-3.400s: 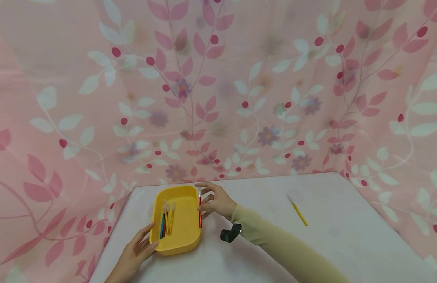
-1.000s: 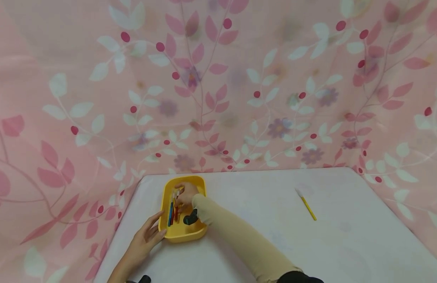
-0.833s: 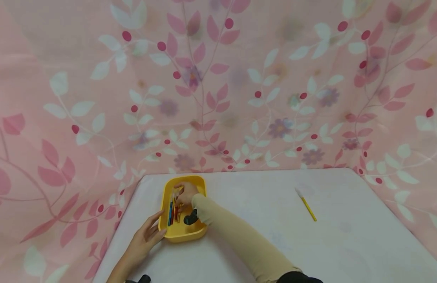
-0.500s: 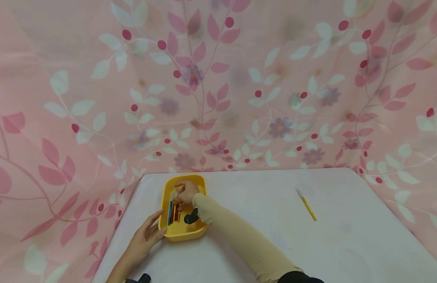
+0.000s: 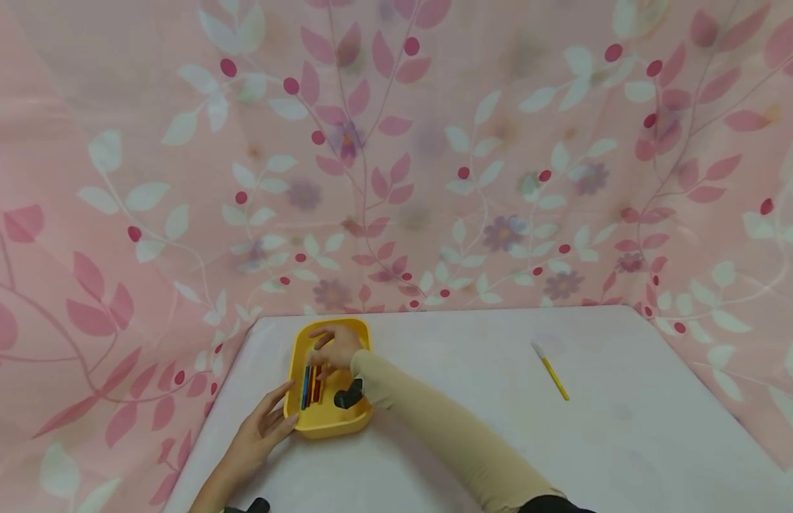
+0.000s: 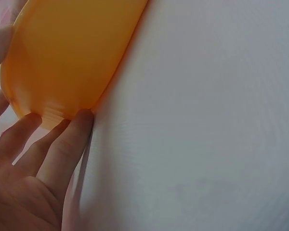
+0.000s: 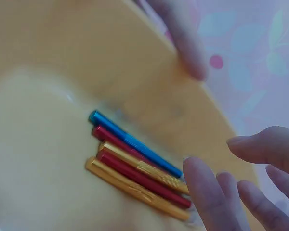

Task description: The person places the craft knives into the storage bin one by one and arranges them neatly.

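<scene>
Beside the yellow tray [image 5: 332,429], my left hand [image 5: 250,440] rests its fingertips on the left rim and near corner. The left wrist view has several fingers nearly straight against the tray's outer wall. Inside lie several slim metal pen-shaped tools with knurled grips and clear caps, like craft knives: one blue [image 7: 135,143], two red and two yellow, side by side. My right hand [image 5: 340,349] is over their capped ends, fingers spread and holding nothing. In the right wrist view its fingers [image 7: 207,192] hide part of the caps.
Another yellow tool [image 5: 553,377] with a pale capped end lies on the right of the white-covered table [image 5: 460,356]. Pink leaf-patterned cloth [image 5: 396,178] hangs around the back and sides.
The red tool that my right hand held beside the tray 3.4 s ago now lies inside. Over the last second the tools became neatly aligned, and the right hand lifted its fingers off them.
</scene>
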A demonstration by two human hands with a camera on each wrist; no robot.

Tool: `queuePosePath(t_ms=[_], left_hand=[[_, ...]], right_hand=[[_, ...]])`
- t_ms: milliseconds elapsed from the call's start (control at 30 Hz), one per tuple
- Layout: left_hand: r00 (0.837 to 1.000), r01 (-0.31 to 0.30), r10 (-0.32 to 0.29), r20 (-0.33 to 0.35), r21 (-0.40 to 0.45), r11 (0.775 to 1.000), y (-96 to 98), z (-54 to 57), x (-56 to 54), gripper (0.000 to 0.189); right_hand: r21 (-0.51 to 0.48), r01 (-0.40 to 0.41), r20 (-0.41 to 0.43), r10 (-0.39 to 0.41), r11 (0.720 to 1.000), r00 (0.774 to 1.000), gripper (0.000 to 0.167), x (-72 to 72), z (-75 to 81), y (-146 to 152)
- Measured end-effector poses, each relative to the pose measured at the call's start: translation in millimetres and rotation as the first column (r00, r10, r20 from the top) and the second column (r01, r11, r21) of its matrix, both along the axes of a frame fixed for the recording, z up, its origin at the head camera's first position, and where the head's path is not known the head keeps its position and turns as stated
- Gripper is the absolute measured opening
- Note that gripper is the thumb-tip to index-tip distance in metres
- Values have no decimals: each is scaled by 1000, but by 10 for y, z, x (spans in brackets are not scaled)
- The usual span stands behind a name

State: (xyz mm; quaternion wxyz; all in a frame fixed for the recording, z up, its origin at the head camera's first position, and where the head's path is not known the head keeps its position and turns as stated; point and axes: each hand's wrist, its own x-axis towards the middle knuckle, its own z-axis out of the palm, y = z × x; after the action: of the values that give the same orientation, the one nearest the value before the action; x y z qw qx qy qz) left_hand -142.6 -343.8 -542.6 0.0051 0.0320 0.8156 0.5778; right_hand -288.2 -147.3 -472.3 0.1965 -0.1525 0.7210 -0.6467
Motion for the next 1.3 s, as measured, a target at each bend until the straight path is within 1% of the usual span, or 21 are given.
queuePosePath(t_ms=[133,233,367,500,633,767,867,967,1100,1300], left_hand=[[1000,1,-1,-1,6,1000,-7,0,0,65],[1000,2,-2,2,6,1000,-8,3,-4,65],[1000,-1,1,13,11,1000,-7,16,-3,66],[999,-3,2,33,20,1000,-5,31,-10,67],[999,-2,1,52,33,999,-5,17,-22,68],[999,-5,3,38,51,999,2,1,-11,68],[999,-6,4,40,50,999,8,4,1,68],[998,-11,9,58,37,999,13,22,8,69],[997,-23,21,80,25,999,15,52,13,71],[993,-28,23,115,37,999,27,63,4,73]], right_hand=[[-10,-72,-38,72,997,997,52,1,109,85],[1,-128,-75,127,992,989,53,11,206,168],[22,-158,-112,160,987,981,50,46,318,284],[33,-164,-137,167,986,976,47,86,398,422],[30,-158,-154,161,987,975,47,141,427,591],[32,-145,-171,149,989,974,49,218,437,798],[31,-155,-174,158,987,972,51,275,451,991],[25,-177,-182,178,984,967,53,329,471,1188],[30,-192,-214,194,981,957,55,392,508,1427],[53,-151,-276,159,987,948,58,454,514,1738]])
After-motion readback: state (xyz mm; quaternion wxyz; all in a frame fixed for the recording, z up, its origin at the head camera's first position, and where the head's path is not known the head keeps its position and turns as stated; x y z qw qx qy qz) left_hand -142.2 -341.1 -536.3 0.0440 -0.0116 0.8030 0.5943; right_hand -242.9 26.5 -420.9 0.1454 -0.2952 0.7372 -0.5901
